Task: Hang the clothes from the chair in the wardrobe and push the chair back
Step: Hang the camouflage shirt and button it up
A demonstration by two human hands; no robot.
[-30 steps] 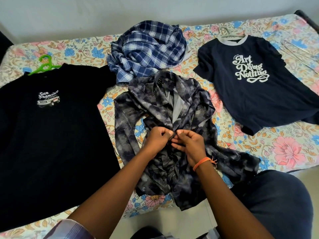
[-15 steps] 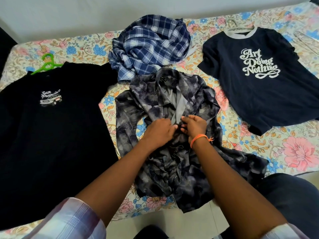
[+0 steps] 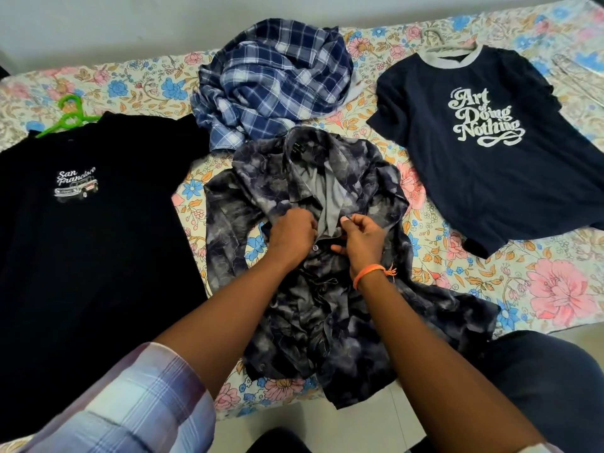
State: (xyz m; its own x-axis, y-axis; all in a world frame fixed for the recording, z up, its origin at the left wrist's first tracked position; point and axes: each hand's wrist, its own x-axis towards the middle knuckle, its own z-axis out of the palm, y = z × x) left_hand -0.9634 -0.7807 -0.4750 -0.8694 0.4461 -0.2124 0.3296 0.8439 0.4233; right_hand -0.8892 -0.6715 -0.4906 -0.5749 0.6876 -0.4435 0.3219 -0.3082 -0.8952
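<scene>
Your left hand (image 3: 292,235) is curled on the left front edge of the grey tie-dye shirt (image 3: 376,328), and your right hand (image 3: 359,239) pinches the opposite edge between thumb and fingers, so both hands are closed on cloth with nothing else in them. A second ago both hands met lower down the placket; now they sit higher, nearer the collar, with a fastened button (image 3: 315,248) showing just below them. You appear to be working up the shirt front, closing it one button at a time.

From the head camera, the shirt lies in the middle of the floral bed (image 3: 555,289), its hem hanging over the near edge towards you. The blue plaid shirt (image 3: 277,76) is heaped just behind it, towards the far edge, touching its collar. A black San Francisco tee (image 3: 81,256) lies flat at the left side with a green hanger (image 3: 70,114) poking out at its neck, and a navy Art of Doing Nothing tee (image 3: 490,152) lies at the right with a pale hanger hook above its collar.

By my reading, two tees are ready to hang, this shirt is part buttoned, and the plaid one has not been touched. Whether the grey shirt has a hanger inside it cannot be told. Neither the wardrobe nor the chair is in view, so hanging and pushing the chair back are both left to do.
</scene>
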